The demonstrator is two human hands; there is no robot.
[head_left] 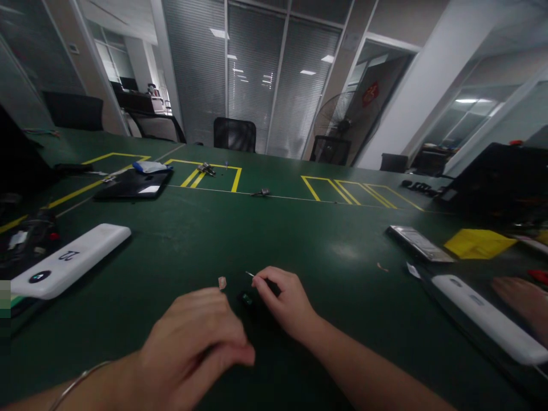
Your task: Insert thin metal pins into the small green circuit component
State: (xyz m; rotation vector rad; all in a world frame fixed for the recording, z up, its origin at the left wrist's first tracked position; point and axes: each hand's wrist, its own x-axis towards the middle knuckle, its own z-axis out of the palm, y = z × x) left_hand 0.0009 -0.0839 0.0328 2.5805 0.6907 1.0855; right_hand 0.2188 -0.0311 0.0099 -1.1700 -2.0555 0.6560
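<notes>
My right hand (pixel 287 298) pinches a thin, silvery rod (pixel 250 274) between thumb and forefinger; its tip sticks out to the left, and I cannot tell its kind. Just below that tip, a small black item (pixel 247 298) with a faint greenish mark lies on the green table (pixel 257 240). My left hand (pixel 199 337) is closer to me, slightly blurred, with fingers curled down and thumb pointing right. Its fingertips are hidden, so whatever it may hold does not show. A small, pale pinkish piece (pixel 222 282) is right beyond the left knuckles.
White power banks lie left (pixel 81 257) and right (pixel 483 317). Beyond the right one are a metal-cased drive (pixel 419 242) and a yellow object (pixel 479 244). Another person's hand (pixel 522 302) is at the right edge. A black flat case (pixel 132 184) and a small metal part (pixel 262 192) lie farther back.
</notes>
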